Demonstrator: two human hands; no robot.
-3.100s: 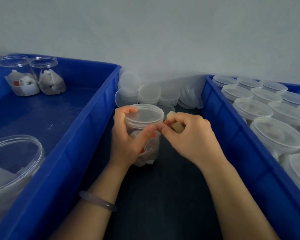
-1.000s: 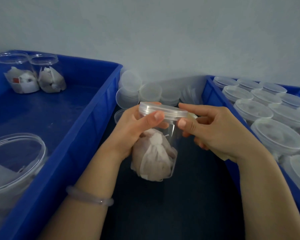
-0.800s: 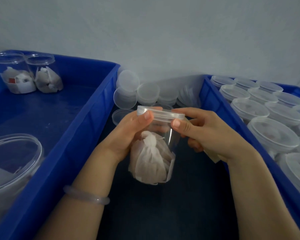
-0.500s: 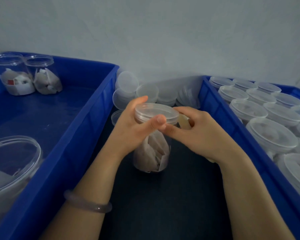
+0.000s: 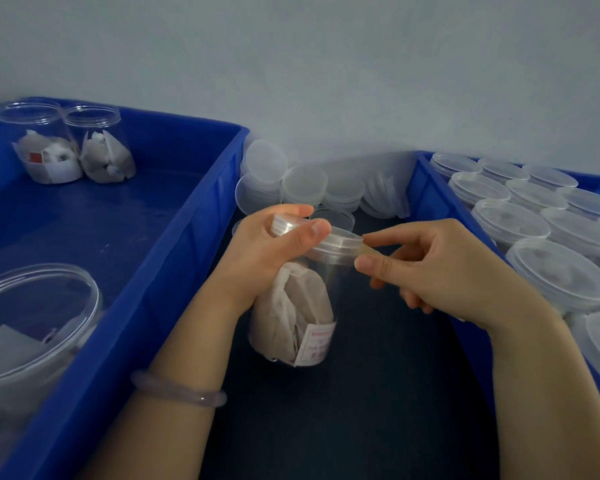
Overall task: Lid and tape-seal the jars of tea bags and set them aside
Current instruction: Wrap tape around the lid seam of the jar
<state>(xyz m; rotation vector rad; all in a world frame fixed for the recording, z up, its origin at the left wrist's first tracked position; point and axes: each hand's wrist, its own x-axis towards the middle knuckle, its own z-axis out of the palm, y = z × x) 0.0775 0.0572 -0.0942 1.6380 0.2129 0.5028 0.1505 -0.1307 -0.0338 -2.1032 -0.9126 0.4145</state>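
1. The left hand (image 5: 267, 251) was wrapped round the neck of the jar (image 5: 329, 284), with the thumb laid across the rim of the lid (image 5: 338, 241). The right hand (image 5: 447, 268) was pinched, thumb against forefinger, on a yellowish end of tape (image 5: 369, 250) at the lid's right edge. Its other fingers (image 5: 409, 299) were loosely curled below.
2. The jar was held tilted between the two hands, lid on. Whether its base touched the surface (image 5: 361, 403) could not be told.
3. Both hands were framed by a narrow lane of dark surface, bounded by the rim of the left bin (image 5: 174, 271) and the wall of the right bin (image 5: 426, 188). The lane was open toward the person.
4. The far end of the lane was blocked by a heap of loose lids (image 5: 305, 183) piled against the wall (image 5: 326, 64), just behind the left hand.
5. The right bin was packed with lidded jars (image 5: 561, 275), close beside the right wrist.
6. Two open jars (image 5: 66, 143) stood in the left bin's far corner, and a large open jar (image 5: 32, 320) lay at its near end, with bare floor between them.
7. The tea bags (image 5: 291, 320) and a printed label (image 5: 317, 344) were seen in the jar's lower half, below the left palm and well below the pinched tape.
8. A pale bracelet (image 5: 177, 393) was worn on the left wrist.
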